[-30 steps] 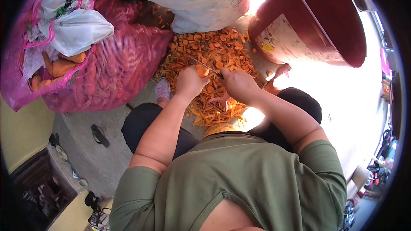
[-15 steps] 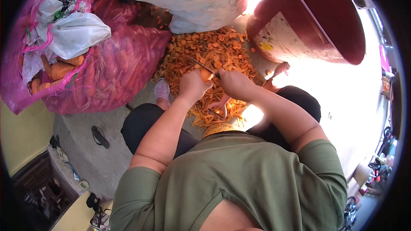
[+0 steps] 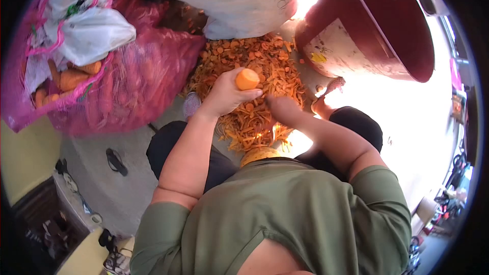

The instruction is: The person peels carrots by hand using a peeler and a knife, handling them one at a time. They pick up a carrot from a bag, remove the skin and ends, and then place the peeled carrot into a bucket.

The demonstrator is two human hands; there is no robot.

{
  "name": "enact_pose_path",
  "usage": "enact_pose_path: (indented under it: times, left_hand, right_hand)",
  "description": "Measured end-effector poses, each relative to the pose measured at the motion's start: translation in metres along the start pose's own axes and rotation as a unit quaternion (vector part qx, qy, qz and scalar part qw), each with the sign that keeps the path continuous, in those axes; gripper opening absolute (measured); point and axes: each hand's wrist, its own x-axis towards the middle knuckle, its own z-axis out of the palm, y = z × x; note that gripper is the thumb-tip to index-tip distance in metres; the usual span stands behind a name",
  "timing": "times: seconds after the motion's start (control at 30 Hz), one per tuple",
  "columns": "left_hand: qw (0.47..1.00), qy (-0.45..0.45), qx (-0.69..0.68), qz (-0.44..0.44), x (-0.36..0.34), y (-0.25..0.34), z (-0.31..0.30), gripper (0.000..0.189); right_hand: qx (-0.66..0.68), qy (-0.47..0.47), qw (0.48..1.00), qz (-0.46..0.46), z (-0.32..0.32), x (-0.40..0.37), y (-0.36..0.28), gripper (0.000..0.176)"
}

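Observation:
My left hand [image 3: 226, 94] is closed around a thick carrot [image 3: 247, 79], whose flat, pale orange cut end faces up toward me. Just to the right and slightly lower, my right hand [image 3: 284, 110] is a blurred fist, apart from the carrot. It had a knife in it half a second ago; the blade cannot be made out now. Below both hands a heap of carrot peelings and cut slices [image 3: 244, 53] spreads over the floor between my legs.
A pink mesh sack of carrots [image 3: 147, 81] stands at the left, with an opened one [image 3: 41, 107] beside it. A white sack [image 3: 229, 0] is at the back. A big dark red tub [image 3: 356, 35] stands at the right. A black slipper [image 3: 116, 162] lies on the concrete floor.
The carrot has tilted so its cut end shows upward. My right hand has drawn down and to the right, away from it, and the knife blade no longer shows across the carrot.

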Motion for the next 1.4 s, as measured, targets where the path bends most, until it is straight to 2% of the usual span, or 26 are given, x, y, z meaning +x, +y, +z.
enact_pose_path:
  times: [0.17,0.3,0.4,0.5,0.6,0.7,0.8,0.83,0.9,1.03,1.1,1.23,1.3,1.4]
  left_hand:
    - [0.997,0.065,-0.025,-0.019,-0.001,-0.018,-0.007,0.031]
    - [0.991,0.126,-0.027,-0.046,-0.003,-0.021,-0.011,0.031]
    - [0.988,0.136,-0.027,-0.070,-0.003,-0.016,-0.009,0.029]
    - [0.988,0.131,-0.028,-0.080,-0.002,-0.020,-0.006,0.028]
    - [0.988,0.128,-0.015,-0.090,-0.001,-0.021,-0.003,0.028]
    - [0.987,0.122,-0.042,-0.100,-0.001,-0.019,-0.001,0.029]
    - [0.987,0.124,-0.052,-0.084,0.000,-0.020,0.002,0.029]
    - [0.988,0.127,-0.048,-0.074,0.000,-0.020,0.002,0.028]
    - [0.984,0.123,-0.065,-0.109,-0.001,-0.015,0.001,0.026]
    - [0.974,0.104,-0.101,-0.174,-0.003,-0.006,0.008,0.022]
    - [0.970,0.120,-0.110,-0.180,-0.010,0.002,0.018,0.020]
    - [0.964,0.120,-0.134,-0.197,-0.026,0.010,0.030,0.021]
    - [0.974,0.112,-0.096,-0.175,-0.032,0.002,0.034,0.023]
    - [0.983,0.096,-0.048,-0.150,-0.046,-0.003,0.039,0.027]
  right_hand:
    - [0.079,0.184,0.978,0.052,-0.061,0.002,-0.013,0.019]
    - [0.033,0.254,0.964,-0.076,-0.061,-0.008,-0.019,0.019]
    - [0.013,0.261,0.957,-0.122,-0.063,-0.020,-0.026,0.020]
    - [-0.001,0.266,0.958,-0.110,-0.059,-0.024,-0.025,0.032]
    - [0.014,0.210,0.973,-0.091,-0.064,-0.029,-0.024,0.047]
    - [0.011,0.155,0.981,-0.113,-0.069,-0.037,-0.027,0.057]
    - [0.007,0.148,0.985,-0.093,-0.067,-0.037,-0.028,0.056]
    - [0.008,0.176,0.981,-0.088,-0.068,-0.038,-0.030,0.045]
    - [0.008,0.227,0.971,-0.079,-0.069,-0.044,-0.033,0.024]
    - [-0.039,0.221,0.972,-0.066,-0.067,-0.052,-0.036,0.043]
    - [-0.046,0.221,0.973,-0.056,-0.066,-0.057,-0.037,0.053]
    - [-0.061,0.211,0.974,-0.054,-0.067,-0.076,-0.042,0.052]
    - [-0.082,0.174,0.980,-0.042,-0.066,-0.089,-0.046,0.051]
    - [-0.086,0.172,0.981,-0.039,-0.057,-0.110,-0.055,0.048]
